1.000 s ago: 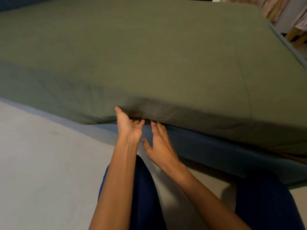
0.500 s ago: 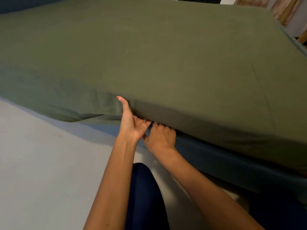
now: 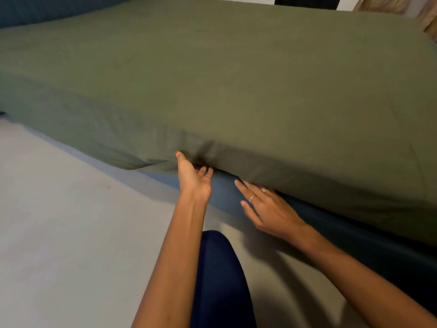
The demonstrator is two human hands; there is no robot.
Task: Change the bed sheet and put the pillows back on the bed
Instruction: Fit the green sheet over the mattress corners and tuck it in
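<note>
- The green sheet [image 3: 212, 74] covers the mattress, its near edge hanging over the blue bed frame [image 3: 354, 233].
- The left hand [image 3: 194, 178] grasps that edge, thumb up on the cloth, fingers tucked beneath.
- The right hand [image 3: 269, 209], just right of it, lies released, fingers straight, tips under the edge.
</note>
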